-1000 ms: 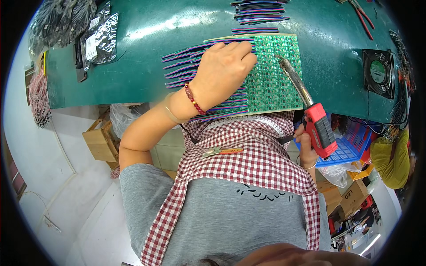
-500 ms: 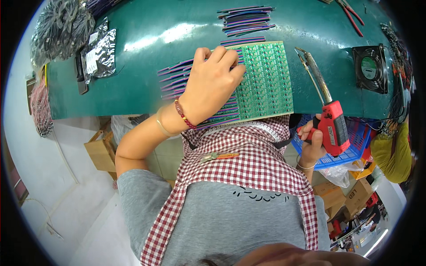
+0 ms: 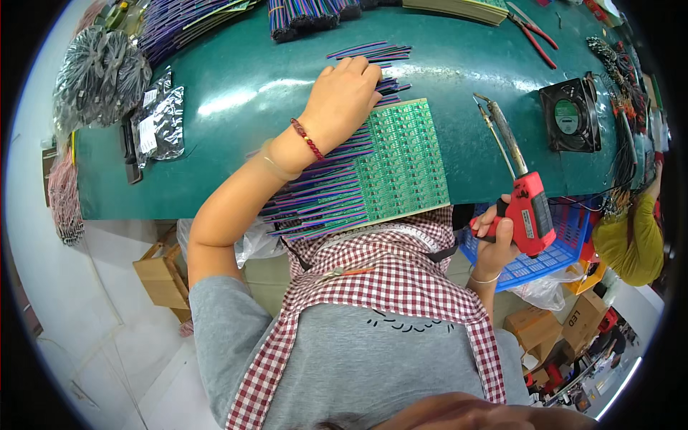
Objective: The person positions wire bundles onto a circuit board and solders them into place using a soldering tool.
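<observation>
My right hand (image 3: 496, 240) is wrapped round the handle of a red and black soldering gun (image 3: 529, 215), its long metal tip pointing up and away over the bench. A green circuit board panel (image 3: 403, 161) lies at the bench's near edge against my apron. Rows of multicoloured ribbon wires (image 3: 326, 197) stick out from its left part. Just past the board's far edge, my left hand (image 3: 344, 97) rests over a loose pile of cut ribbon wires (image 3: 383, 51). Its fingers are bent and closed, with the tips hidden, so whatever they pinch does not show.
Wire bundles (image 3: 304, 18) and stacked boards (image 3: 459, 8) line the far side. Red-handled pliers (image 3: 532, 32) and a black fan (image 3: 570, 115) stand at right; bagged cables (image 3: 107, 72) at left. A blue basket (image 3: 566, 251) sits below the bench edge, beside another person's sleeve (image 3: 631, 240).
My left hand has moved from the board's wire rows out to the loose wire pile beyond. The view has shifted, showing more of the bench's far side. My right hand still holds the soldering gun.
</observation>
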`<state>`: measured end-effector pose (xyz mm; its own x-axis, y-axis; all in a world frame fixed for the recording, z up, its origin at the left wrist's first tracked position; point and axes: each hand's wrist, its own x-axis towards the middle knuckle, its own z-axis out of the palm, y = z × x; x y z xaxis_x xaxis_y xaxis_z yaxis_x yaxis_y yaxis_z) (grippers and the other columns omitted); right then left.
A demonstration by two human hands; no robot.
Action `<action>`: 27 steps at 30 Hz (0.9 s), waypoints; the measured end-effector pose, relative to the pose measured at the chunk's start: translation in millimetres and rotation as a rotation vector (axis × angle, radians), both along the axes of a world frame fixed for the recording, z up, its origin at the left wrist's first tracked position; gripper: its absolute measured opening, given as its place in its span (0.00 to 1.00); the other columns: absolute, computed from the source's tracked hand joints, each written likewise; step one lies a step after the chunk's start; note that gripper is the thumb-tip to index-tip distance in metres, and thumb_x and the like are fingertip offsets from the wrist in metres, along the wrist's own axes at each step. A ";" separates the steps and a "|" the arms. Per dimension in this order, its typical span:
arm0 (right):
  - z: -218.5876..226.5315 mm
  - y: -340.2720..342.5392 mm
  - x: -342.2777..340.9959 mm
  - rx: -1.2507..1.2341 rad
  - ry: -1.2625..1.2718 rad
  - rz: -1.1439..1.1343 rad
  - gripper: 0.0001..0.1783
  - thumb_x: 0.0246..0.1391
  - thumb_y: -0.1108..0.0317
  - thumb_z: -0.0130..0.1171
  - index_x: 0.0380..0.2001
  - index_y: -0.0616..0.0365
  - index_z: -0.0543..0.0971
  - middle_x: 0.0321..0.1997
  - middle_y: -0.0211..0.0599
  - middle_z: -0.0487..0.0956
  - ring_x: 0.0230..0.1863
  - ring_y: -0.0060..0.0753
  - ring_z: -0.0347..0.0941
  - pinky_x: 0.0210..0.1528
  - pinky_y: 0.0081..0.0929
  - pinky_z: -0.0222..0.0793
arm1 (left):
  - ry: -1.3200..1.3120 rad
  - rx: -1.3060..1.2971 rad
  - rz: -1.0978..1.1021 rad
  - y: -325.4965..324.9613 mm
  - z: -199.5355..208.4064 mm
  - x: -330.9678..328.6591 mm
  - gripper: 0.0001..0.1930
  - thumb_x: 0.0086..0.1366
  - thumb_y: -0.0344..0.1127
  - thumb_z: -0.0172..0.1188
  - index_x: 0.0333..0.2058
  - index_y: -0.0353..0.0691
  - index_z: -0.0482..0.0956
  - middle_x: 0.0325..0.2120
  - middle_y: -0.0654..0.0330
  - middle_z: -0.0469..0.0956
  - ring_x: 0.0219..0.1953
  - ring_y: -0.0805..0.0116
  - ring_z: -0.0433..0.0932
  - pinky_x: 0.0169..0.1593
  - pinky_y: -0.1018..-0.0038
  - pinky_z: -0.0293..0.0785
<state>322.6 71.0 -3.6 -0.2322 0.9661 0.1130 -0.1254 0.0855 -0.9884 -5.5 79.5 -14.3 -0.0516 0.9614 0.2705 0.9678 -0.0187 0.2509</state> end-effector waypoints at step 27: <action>2.9 7.4 -17.9 0.007 0.007 0.057 0.23 0.62 0.61 0.53 0.52 0.71 0.69 0.24 0.38 0.73 0.18 0.22 0.66 0.24 0.24 0.70 | -0.182 -0.068 -0.038 -67.7 22.8 18.2 0.06 0.56 0.32 0.65 0.29 0.39 0.77 0.29 0.58 0.75 0.36 0.55 0.76 0.39 0.62 0.75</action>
